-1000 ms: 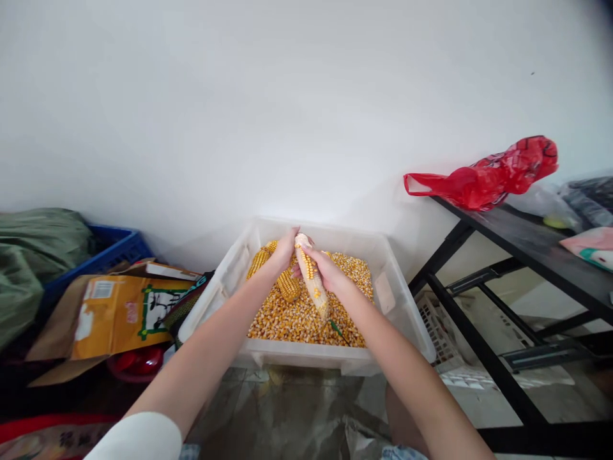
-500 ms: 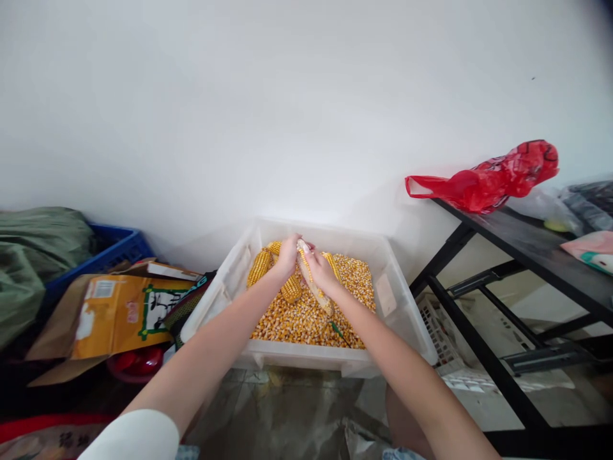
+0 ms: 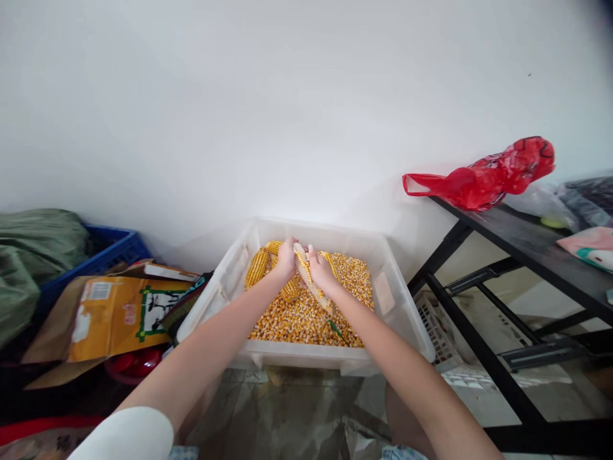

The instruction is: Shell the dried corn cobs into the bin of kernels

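Observation:
Between my two hands is a corn cob (image 3: 306, 276), partly stripped, with bare pale stretches and a strip of yellow kernels. My left hand (image 3: 287, 257) is closed round its left side near the top. My right hand (image 3: 320, 268) grips it from the right, thumb raised along the cob. Both are over a translucent plastic bin (image 3: 297, 352) holding loose corn kernels (image 3: 282, 326). Full yellow ears of corn (image 3: 257, 267) lie on the left of the bin, and another ear (image 3: 330, 260) is partly hidden behind my right hand. A green strip (image 3: 336, 329) rests on the kernels.
On the right stands a black-framed table (image 3: 527, 233) with a red plastic bag (image 3: 488, 182) on it and a white basket (image 3: 433, 326) below. To the left are a yellow cardboard box (image 3: 112, 313) and a blue crate (image 3: 115, 252). A white wall (image 3: 306, 115) rises behind the bin.
My right thumb has lifted and shifted a little on the cob. The cob has tilted slightly and its upper end shows more. The whole view has moved slightly.

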A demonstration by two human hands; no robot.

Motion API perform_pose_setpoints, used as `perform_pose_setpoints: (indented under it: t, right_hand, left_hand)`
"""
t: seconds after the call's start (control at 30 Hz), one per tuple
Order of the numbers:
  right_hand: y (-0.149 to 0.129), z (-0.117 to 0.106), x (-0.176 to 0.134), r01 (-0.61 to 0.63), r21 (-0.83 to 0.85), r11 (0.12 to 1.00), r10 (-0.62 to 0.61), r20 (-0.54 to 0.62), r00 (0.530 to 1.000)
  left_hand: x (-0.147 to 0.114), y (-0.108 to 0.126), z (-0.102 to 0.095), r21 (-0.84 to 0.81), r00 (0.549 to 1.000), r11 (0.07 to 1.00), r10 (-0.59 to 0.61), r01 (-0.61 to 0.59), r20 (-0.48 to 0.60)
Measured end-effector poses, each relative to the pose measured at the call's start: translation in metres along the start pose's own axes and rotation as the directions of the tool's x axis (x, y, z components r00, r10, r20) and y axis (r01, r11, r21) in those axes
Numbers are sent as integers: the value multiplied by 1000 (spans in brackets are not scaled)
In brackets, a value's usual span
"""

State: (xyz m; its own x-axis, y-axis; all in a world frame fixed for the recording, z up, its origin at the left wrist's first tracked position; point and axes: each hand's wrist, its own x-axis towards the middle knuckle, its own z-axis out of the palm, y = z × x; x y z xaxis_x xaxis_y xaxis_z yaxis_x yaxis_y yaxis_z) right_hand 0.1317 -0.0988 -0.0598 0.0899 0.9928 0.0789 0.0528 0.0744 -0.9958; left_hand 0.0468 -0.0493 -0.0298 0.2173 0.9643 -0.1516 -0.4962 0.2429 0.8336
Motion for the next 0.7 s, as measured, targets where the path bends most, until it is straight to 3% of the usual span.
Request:
perform_pose_setpoints:
  t: [0.17,0.23,0.33,0.43,0.5,0.7]
  right_hand:
    - [-7,1,-1,-52,111,992,34,156,987]
    - [-10,0,-3,-81,138,987,51,213,976]
    - [-14,-3,-4,-135,215,967,71,281,957]
    - [-16,-8,-4,-244,288,926,132,359,924]
    - [-17,-10,-5,-311,336,889,159,412,897]
    - [-22,-12,-7,-348,433,831,146,434,889]
  left_hand:
    - [3,3,-3,72,984,982,-178,177,8]
    - [5,2,-5,86,980,977,-199,196,30]
    - [6,2,-5,70,973,986,-159,150,166]
    - [5,6,-3,54,916,986,-168,160,364]
    - [3,10,-2,38,883,978,-202,206,424]
    - [2,15,-5,102,870,966,-259,238,420]
